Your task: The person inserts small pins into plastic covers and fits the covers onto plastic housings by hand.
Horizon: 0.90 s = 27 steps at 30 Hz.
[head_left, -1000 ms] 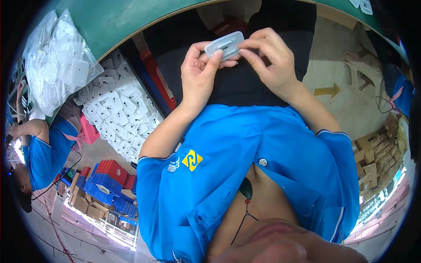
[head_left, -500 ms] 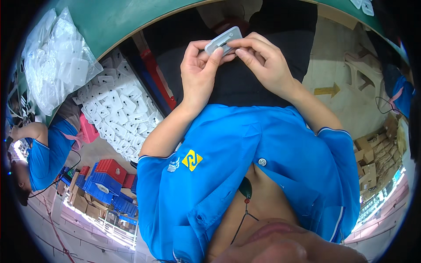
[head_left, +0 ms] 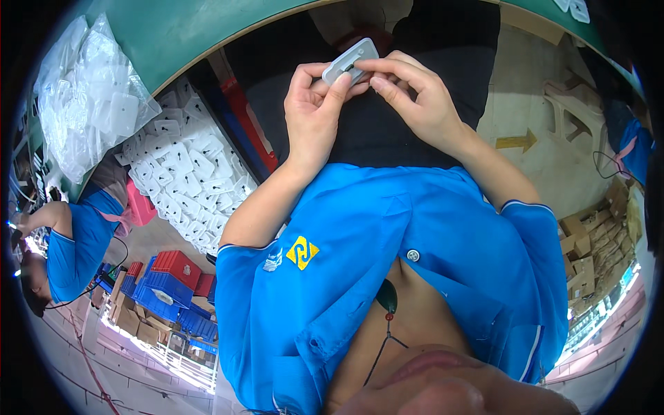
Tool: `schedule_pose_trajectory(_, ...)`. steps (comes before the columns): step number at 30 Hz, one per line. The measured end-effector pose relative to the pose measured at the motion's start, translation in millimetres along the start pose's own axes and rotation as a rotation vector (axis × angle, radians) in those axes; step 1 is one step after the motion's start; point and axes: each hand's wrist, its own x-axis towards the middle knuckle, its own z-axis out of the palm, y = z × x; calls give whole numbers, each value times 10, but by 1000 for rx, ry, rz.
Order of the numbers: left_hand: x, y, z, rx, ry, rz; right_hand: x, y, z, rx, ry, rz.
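Over my lap, my left hand (head_left: 315,97) grips a small translucent white plastic plate (head_left: 362,52) with rounded corners, its thumb on the near edge. A short black piece (head_left: 349,68) sits on the plate's face. My right hand (head_left: 415,90) has its index fingertip against the plate beside that black piece; its thumb is bent below, and whether it pinches anything is hidden. To my left lies a broad pile of similar white plates (head_left: 183,173), many with a black piece on them.
A clear bag (head_left: 90,97) of white plates rests on the green table (head_left: 180,31) at the left. A co-worker in blue (head_left: 79,242) is at far left, near red and blue crates (head_left: 166,283). A plastic stool (head_left: 577,111) and cardboard boxes (head_left: 588,256) stand to the right.
The plate has tilted slightly and shifted a little left in my hands. My right index finger stays at the black piece. The co-worker at the left has moved slightly.
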Motion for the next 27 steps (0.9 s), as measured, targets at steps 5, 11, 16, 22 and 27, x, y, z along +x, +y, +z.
schedule_pose_trajectory(5,-6,-12,12,5,-5,-3,-3,12,-14,46,-50,105)
schedule_pose_trajectory(11,-11,10,21,3,-9,-22,-1,16,-11,51,-42,134)
schedule_pose_trajectory(16,-10,18,24,-7,-7,-50,-4,43,1,-13,-27,85)
schedule_pose_trajectory(22,-9,5,25,8,-26,-32,-4,56,1,22,-18,89)
schedule_pose_trajectory(27,5,3,13,3,-26,-43,-3,20,-4,-27,-50,123)
